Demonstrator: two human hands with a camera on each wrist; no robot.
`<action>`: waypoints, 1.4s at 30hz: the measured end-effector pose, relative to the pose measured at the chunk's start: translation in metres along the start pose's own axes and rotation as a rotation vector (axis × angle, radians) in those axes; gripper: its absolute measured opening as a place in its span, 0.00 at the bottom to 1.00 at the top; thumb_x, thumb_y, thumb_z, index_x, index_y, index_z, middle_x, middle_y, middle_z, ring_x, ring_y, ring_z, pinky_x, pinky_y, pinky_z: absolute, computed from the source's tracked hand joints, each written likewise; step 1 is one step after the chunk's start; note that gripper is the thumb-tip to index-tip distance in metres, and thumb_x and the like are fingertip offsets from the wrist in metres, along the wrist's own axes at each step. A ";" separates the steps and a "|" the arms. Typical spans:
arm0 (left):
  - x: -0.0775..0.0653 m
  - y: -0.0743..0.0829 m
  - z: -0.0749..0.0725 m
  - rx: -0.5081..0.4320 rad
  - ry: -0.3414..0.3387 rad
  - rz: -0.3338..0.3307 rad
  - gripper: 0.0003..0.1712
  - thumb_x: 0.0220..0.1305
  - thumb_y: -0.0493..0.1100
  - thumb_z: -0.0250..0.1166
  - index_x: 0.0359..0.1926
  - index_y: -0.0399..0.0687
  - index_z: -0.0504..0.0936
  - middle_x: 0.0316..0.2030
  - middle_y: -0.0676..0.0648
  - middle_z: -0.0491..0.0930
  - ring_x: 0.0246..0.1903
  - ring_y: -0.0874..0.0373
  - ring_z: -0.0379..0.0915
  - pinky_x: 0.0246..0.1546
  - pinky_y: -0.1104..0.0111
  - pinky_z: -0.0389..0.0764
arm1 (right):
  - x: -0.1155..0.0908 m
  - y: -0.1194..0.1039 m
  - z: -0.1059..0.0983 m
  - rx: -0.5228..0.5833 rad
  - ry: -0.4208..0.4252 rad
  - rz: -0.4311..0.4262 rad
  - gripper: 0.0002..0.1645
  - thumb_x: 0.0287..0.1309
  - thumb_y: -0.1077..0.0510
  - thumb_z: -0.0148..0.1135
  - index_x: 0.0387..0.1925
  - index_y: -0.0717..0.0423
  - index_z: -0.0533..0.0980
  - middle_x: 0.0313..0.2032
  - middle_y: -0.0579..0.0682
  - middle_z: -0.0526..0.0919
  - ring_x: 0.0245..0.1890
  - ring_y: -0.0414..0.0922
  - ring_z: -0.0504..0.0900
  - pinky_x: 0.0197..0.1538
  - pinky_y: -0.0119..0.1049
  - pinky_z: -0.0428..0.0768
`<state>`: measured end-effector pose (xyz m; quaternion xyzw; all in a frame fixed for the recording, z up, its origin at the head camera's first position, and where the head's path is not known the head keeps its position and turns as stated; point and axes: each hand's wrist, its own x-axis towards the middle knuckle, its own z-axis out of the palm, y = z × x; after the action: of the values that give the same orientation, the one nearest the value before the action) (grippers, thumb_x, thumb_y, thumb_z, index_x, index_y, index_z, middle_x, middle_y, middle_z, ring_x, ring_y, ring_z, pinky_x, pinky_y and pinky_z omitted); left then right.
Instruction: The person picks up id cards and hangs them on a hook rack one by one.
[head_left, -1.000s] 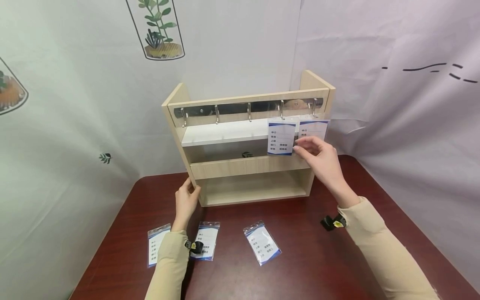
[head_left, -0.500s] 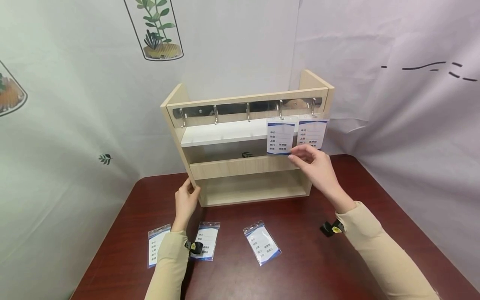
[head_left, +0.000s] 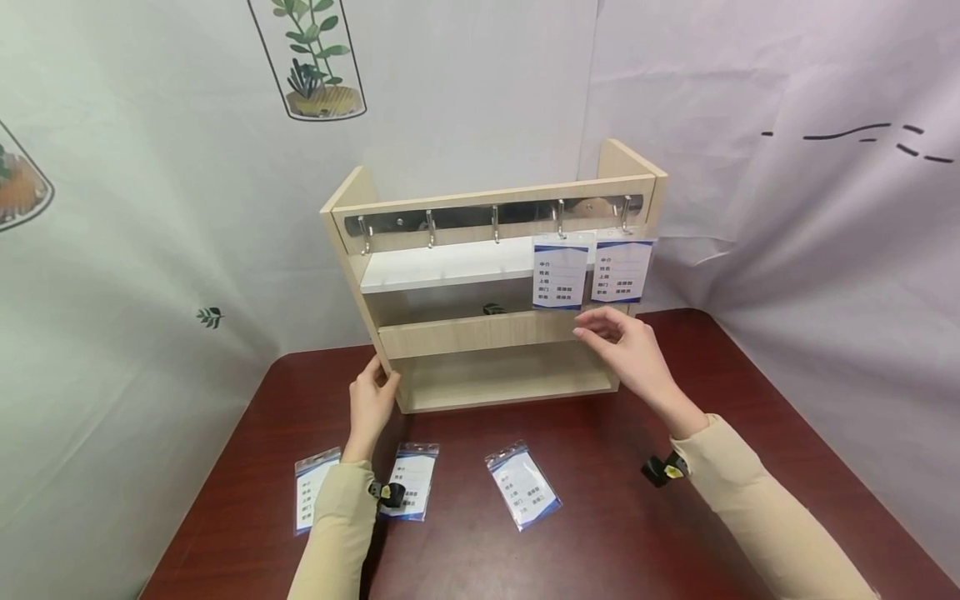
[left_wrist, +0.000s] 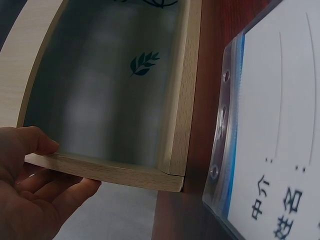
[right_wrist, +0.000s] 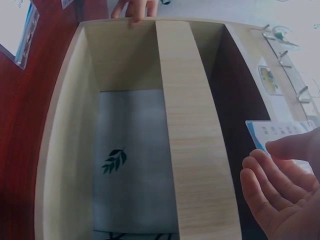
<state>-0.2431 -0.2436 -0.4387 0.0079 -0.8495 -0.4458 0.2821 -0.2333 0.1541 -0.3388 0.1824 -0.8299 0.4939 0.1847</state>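
Observation:
A light wooden shelf unit [head_left: 495, 337] stands on the dark red table, with a metal hook rail [head_left: 461, 218] along its top front. My left hand [head_left: 371, 404] grips its left side panel [left_wrist: 100, 169], thumb inside and fingers outside. One badge in a clear sleeve [head_left: 560, 273] hangs from the second hook from the right. Beside it, another badge [head_left: 622, 271] hangs on the rightmost hook. Just below these badges is my right hand [head_left: 626, 346], fingers loosely bent and holding nothing; in the right wrist view the hand [right_wrist: 285, 185] overlaps a badge.
Three more badges lie on the table in front of the shelf: one in the middle [head_left: 522, 487], one near the left wrist [head_left: 420, 475], and one [head_left: 307, 496] partly behind the left sleeve. Pale printed fabric [head_left: 480, 92] surrounds the table.
My right hand has drawn down from the hanging badges, uncovering the rightmost one. The left hand keeps its grip on the shelf side.

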 end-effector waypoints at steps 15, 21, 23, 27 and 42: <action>0.003 -0.001 0.002 0.005 -0.008 0.006 0.14 0.63 0.31 0.61 0.50 0.35 0.81 0.44 0.33 0.85 0.41 0.43 0.84 0.41 0.50 0.81 | -0.017 0.018 0.014 -0.023 -0.067 0.046 0.10 0.63 0.58 0.68 0.44 0.56 0.83 0.38 0.51 0.89 0.36 0.48 0.86 0.36 0.30 0.77; 0.003 -0.001 0.001 0.002 -0.007 0.008 0.14 0.62 0.32 0.61 0.49 0.35 0.81 0.44 0.32 0.85 0.40 0.43 0.84 0.40 0.50 0.81 | -0.026 0.025 0.022 -0.019 -0.086 0.068 0.10 0.62 0.58 0.69 0.44 0.56 0.84 0.38 0.50 0.89 0.37 0.46 0.86 0.39 0.31 0.79; 0.003 -0.002 0.001 0.006 -0.008 0.009 0.14 0.63 0.32 0.61 0.50 0.35 0.81 0.44 0.32 0.85 0.41 0.43 0.84 0.41 0.50 0.81 | -0.029 0.027 0.024 -0.015 -0.094 0.076 0.10 0.62 0.58 0.69 0.44 0.55 0.84 0.38 0.50 0.89 0.36 0.44 0.86 0.39 0.31 0.79; 0.002 -0.003 0.002 0.005 -0.011 0.009 0.15 0.63 0.32 0.60 0.50 0.35 0.81 0.45 0.32 0.85 0.42 0.42 0.84 0.42 0.50 0.82 | -0.034 0.033 0.028 -0.007 -0.108 0.085 0.09 0.62 0.59 0.68 0.44 0.55 0.83 0.37 0.49 0.88 0.36 0.42 0.85 0.39 0.31 0.80; -0.001 -0.002 0.001 -0.005 -0.002 0.007 0.14 0.62 0.32 0.61 0.50 0.36 0.81 0.44 0.35 0.86 0.41 0.45 0.84 0.41 0.51 0.81 | -0.045 0.048 0.040 0.008 -0.124 0.096 0.08 0.61 0.62 0.69 0.43 0.57 0.84 0.36 0.49 0.88 0.35 0.43 0.85 0.41 0.32 0.81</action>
<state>-0.2433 -0.2441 -0.4406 0.0037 -0.8487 -0.4468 0.2830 -0.2231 0.1457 -0.4145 0.1734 -0.8455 0.4932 0.1084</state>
